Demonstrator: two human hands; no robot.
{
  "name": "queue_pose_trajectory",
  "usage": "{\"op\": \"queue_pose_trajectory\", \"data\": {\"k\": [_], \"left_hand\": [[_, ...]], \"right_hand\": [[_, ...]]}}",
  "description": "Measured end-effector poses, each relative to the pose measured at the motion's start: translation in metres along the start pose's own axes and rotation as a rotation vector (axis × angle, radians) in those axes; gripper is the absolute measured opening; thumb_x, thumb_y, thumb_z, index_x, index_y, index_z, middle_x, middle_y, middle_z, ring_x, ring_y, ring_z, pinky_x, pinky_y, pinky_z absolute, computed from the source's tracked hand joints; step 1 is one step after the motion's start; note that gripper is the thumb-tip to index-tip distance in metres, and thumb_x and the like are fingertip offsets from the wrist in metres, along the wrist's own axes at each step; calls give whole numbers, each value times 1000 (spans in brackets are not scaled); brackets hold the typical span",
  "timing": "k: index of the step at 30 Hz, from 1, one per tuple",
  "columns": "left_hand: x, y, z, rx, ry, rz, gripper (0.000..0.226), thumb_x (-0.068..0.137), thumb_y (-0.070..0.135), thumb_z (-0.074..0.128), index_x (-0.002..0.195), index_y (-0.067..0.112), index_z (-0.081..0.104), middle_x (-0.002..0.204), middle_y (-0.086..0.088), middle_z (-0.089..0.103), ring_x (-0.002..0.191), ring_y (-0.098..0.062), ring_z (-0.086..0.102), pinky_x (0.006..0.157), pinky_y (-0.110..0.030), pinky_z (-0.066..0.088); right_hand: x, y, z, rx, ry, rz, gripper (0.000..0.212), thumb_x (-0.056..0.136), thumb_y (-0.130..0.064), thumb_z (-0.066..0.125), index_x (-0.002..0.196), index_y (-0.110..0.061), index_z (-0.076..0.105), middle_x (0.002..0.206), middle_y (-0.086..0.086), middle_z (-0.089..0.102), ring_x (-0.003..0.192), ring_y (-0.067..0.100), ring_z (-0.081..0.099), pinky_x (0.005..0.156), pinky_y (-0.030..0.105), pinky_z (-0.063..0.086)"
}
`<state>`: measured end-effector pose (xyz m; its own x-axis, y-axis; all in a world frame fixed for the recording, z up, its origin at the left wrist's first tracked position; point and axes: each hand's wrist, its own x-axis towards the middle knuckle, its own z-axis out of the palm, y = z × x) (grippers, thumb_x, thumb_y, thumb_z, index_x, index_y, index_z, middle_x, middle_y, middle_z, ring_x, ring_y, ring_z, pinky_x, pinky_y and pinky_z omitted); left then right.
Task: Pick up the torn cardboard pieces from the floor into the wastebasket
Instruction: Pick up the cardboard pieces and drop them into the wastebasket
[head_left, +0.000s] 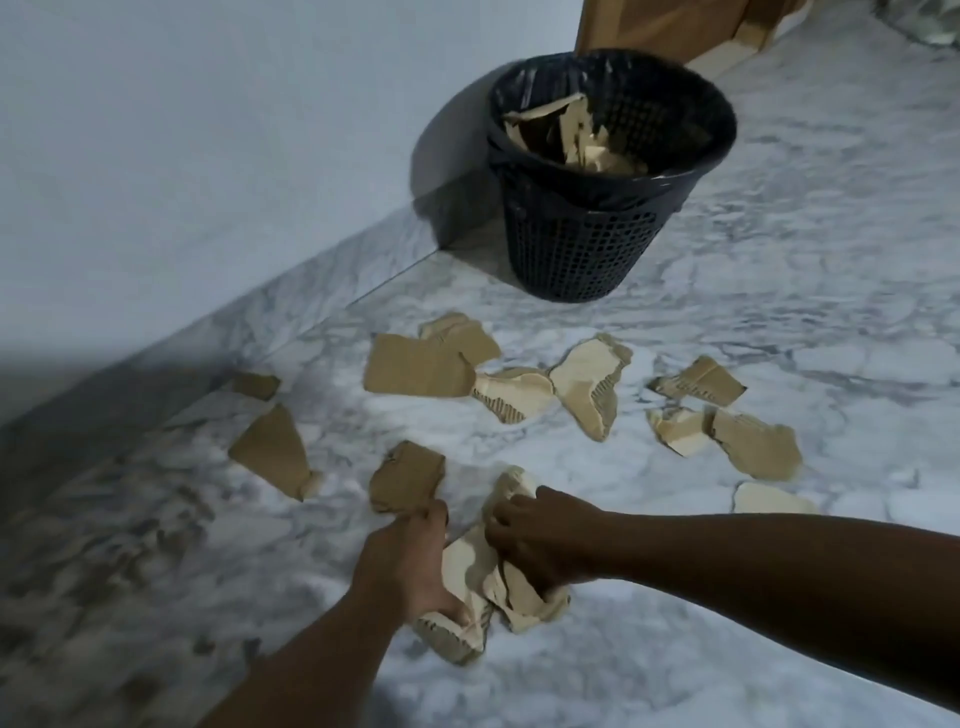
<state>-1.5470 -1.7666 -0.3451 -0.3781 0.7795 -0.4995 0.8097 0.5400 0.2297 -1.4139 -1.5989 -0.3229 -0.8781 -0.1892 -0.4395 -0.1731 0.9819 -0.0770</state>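
A bunch of torn cardboard pieces (488, 577) is gathered low in the frame's centre, clamped between the left hand (410, 561) and the right hand (540, 540), each grip closed on it. The left hand also pinches a brown piece (408, 475) at its edge. Many loose pieces (421, 366) lie scattered across the marble floor (779, 291) at mid-frame. The wastebasket (597, 228) stands at upper centre, already part filled. Scraps could be shed from so loose a bundle when it is lifted, and an overfull armful may be spilled past the rim.
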Motion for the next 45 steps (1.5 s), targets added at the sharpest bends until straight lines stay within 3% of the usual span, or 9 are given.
{"op": "queue_pose_trajectory", "data": {"k": [5,9,14,20,26,31,35,39,45], "left_hand": [[-7,0,2,-154,-129,-76,76,48,68,80,103,28,47,106,7,54,97,-16,56,69,-33,42],[-6,-3,0,-130,-290,-56,61,74,56,74,120,18,57,123,-3,62,108,-21,60,85,-33,49],[-11,-5,-10,-128,-380,-79,66,95,53,50,145,11,38,144,-10,48,125,-25,52,101,-35,44],[-17,-10,-35,-87,-600,-209,55,91,56,53,122,10,55,119,-10,60,104,-26,61,74,-31,46],[-23,-26,-80,-62,-795,-369,43,77,50,60,102,14,57,77,-6,51,54,-18,49,53,-23,43],[-7,4,-90,-339,-638,-217,64,73,60,62,119,14,57,99,-8,62,70,-18,59,60,-27,50],[8,54,-57,4,-374,-17,77,88,59,43,148,12,31,155,-13,32,128,-31,47,102,-40,39],[14,60,-27,201,-118,10,77,93,58,36,148,5,25,151,-14,24,137,-36,26,109,-47,28],[17,54,-6,80,64,-146,74,83,56,65,133,12,33,133,-11,41,121,-30,46,94,-39,41]], "right_hand": [[-43,12,-15,337,-131,222,24,89,-25,66,111,-19,57,109,5,61,91,25,60,72,37,51],[-70,34,-39,542,-156,416,27,88,-29,70,112,-16,65,116,4,64,95,17,58,72,25,42],[-75,48,-59,498,-203,513,31,84,-32,74,109,-15,68,115,3,65,94,16,56,72,26,41],[-57,49,-74,441,-215,506,39,79,-24,77,116,-14,69,112,4,68,93,19,60,77,31,49],[-54,49,-76,423,-200,485,39,82,-26,75,117,-12,69,112,6,70,94,20,62,74,28,47],[-58,57,-74,427,-155,505,30,86,-28,72,112,-14,70,109,2,71,84,14,57,65,24,41],[-61,63,-69,416,-163,526,36,83,-27,73,117,-14,68,112,4,68,86,15,55,69,25,41],[-67,73,-62,412,-146,552,43,83,-30,75,122,-17,65,116,3,67,87,15,53,72,26,41],[-85,83,-50,456,-156,580,42,82,-30,76,120,-16,66,114,2,67,88,15,53,74,26,40]]}}
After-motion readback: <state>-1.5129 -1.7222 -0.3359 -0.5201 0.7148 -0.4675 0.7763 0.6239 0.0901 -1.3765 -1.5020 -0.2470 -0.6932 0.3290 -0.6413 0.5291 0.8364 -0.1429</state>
